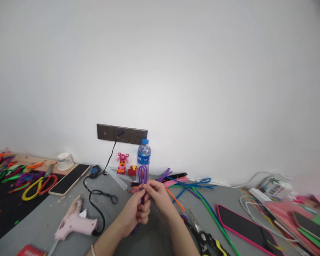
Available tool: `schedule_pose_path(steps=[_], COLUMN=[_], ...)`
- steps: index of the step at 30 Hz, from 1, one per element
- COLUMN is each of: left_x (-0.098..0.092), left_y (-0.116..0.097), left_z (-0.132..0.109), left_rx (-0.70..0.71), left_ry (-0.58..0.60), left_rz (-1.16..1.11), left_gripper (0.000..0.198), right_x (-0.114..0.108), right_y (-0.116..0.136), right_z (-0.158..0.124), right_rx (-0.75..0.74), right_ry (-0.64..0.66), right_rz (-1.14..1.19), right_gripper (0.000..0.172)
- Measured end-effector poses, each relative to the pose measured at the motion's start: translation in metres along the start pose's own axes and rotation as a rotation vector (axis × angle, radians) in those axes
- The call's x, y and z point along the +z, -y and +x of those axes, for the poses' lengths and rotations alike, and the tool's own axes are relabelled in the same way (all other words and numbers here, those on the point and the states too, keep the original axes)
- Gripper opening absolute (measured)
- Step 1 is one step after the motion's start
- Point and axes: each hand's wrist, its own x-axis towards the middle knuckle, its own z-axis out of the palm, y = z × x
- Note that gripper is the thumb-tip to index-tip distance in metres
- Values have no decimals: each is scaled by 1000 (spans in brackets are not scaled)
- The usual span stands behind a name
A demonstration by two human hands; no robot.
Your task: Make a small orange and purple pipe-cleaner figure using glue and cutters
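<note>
Purple pipe cleaners (143,172), bent into upright loops, rise from between my two hands over the middle of the table. My left hand (138,209) is closed round their lower part, and a purple end shows below the fist. With thumb and fingers, my right hand (156,193) pinches the same pipe cleaners at the base of the loops. Behind the loops stands a water bottle (144,151) with a blue cap. More pipe cleaners (192,184) in blue, purple, pink, black and green lie in a loose pile beyond my right hand.
A pink glue gun (76,223) with a black cord lies left, near a phone (69,180) and scissors (40,187). At right are pliers (202,234), a pink-edged phone (245,229) and coloured sheets (288,213). Small figures (122,164) stand by the wall socket (122,134).
</note>
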Motion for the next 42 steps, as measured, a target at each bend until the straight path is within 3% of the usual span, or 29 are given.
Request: schedule_pose_path(steps=[9,16,21,26,33,42], left_x=[-4,-8,-12,-13,-4,-5], left_y=[10,14,17,20,15,14], left_z=[1,7,13,11,4,4], left_rx=[-64,-38,42,67,9,-20], left_ry=[15,-85,-116,-75,-29,-25], left_rz=[190,196,234,291,312,310], left_gripper=[56,61,61,57,57,58], right_x=[-4,-2,3,5,0,1], right_y=[-8,-7,-12,-4,-3,1], right_z=[0,4,5,-1,0,-3], right_rx=[-62,-145,-137,-124,-101,-95], right_ry=[-44,-91,-192,-129,-52,16], right_rz=[131,70,257,234,230,240], right_gripper=[28,28,43,57,40,46])
